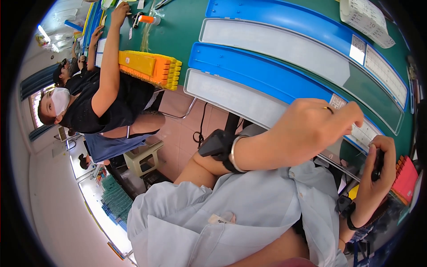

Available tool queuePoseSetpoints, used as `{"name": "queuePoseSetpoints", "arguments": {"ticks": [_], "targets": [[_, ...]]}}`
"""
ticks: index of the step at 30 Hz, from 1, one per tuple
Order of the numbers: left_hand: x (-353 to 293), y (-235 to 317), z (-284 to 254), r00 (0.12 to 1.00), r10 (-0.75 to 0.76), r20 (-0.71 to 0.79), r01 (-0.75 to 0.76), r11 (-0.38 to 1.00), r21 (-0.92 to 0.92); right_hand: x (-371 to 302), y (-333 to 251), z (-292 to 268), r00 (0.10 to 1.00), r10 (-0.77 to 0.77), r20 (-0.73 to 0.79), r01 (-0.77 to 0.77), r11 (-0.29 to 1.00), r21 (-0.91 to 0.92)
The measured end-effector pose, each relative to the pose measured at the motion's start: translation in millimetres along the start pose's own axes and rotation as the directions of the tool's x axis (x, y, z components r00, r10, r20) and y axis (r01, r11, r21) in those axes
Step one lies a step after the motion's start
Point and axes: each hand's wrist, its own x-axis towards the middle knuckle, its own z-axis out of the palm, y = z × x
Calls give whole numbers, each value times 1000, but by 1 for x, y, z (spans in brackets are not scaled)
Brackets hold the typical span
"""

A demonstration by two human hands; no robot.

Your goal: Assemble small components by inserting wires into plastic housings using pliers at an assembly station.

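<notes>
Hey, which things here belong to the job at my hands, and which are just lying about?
Likely in the job:
near blue case, by the left hand
dark object in the right hand, partly hidden
far blue case, matching

Likely lying about:
orange-capped bottle
orange-and-yellow stack
red ridged block
white printed paper

Showing glossy plastic on blue cases (pixel 253 71)
Wearing matt cloth smock (pixel 258 200), shiny metal bracelet (pixel 232 153); holding shadowed object (pixel 378 163), perhaps plastic.

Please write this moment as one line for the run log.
Left hand: over nearer open blue case | Right hand: around dark object, kind unclear | Beyond: second open blue case
</notes>
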Motion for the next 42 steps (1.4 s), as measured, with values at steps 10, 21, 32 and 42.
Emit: {"name": "queuePoseSetpoints", "arguments": {"ticks": [10, 21, 32, 42], "targets": [[17, 2, 43, 1000, -4, 23, 3, 999, 45, 12, 37, -25, 986, 76, -150, -90, 992, -85], [18, 5, 40, 955, -225, 194, 271, 927, -259, -3, 76, -18, 956, 127, -263, 130, 624, 771], [18, 5, 42, 961, -211, 177, 264, 889, -374, -1, 78, -16, 994, 7, -113, 81, 653, 753], [19, 10, 38, 948, -238, 212, 292, 916, -274, -6, 73, -16, 990, 82, -116, 21, 725, 688]]}}
